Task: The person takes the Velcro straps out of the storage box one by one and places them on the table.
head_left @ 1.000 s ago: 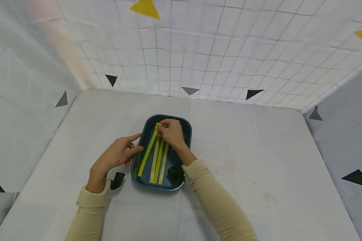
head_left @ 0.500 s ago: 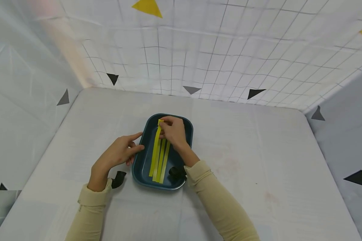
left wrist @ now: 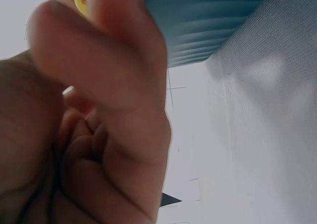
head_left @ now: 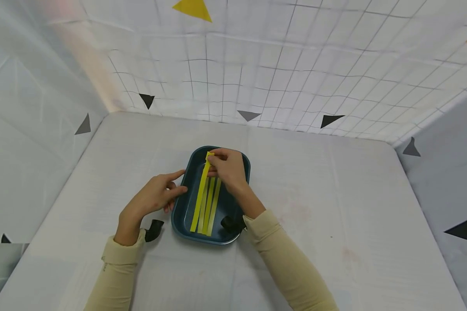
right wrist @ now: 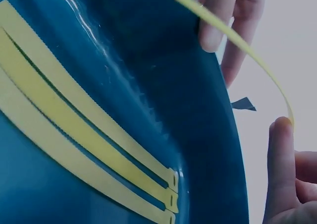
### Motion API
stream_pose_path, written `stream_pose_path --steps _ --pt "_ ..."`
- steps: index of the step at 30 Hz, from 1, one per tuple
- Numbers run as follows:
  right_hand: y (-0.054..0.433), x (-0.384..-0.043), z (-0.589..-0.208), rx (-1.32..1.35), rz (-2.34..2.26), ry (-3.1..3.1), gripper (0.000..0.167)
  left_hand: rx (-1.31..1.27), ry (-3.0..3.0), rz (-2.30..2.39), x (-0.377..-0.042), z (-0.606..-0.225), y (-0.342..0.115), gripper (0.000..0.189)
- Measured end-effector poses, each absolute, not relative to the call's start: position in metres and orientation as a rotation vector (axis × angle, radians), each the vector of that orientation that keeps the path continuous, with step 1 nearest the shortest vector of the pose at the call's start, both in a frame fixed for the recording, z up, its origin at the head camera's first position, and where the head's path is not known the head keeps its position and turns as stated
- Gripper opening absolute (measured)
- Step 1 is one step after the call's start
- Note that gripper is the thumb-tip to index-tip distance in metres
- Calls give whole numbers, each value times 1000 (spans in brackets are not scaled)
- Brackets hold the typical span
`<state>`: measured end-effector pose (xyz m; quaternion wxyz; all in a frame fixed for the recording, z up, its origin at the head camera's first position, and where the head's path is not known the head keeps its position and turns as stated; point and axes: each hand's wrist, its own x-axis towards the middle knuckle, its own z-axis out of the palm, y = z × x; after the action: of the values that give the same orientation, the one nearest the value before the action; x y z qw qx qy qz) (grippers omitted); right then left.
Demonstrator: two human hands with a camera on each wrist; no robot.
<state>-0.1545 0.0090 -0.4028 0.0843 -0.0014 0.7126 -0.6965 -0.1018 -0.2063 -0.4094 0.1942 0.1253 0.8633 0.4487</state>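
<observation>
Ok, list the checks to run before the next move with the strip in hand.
1. Right hand pinches one yellow strip near its end: ok.
2. Left hand holds the tray at its edge: ok.
3. Three other strips lie side by side in the tray: ok.
4. Their slotted ends line up near the wall: ok.
5. Pinched strip lies flat: not ok, its pinched end is raised.
6. Its far end touches the tray floor: cannot tell.

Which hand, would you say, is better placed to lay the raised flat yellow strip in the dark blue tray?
Probably the right hand, which pinches the strip near one end, while the left hand holds the tray.
</observation>
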Motion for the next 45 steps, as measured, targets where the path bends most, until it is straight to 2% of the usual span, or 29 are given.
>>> stream_pose_path --steps 27,45 --pt "45 -142 -379 6 -2180 2143 21 344 2430 1255 -99 -409 -205 63" --pt "74 -139 -378 64 -2162 2234 21 331 2437 1238 -100 -406 -204 63"
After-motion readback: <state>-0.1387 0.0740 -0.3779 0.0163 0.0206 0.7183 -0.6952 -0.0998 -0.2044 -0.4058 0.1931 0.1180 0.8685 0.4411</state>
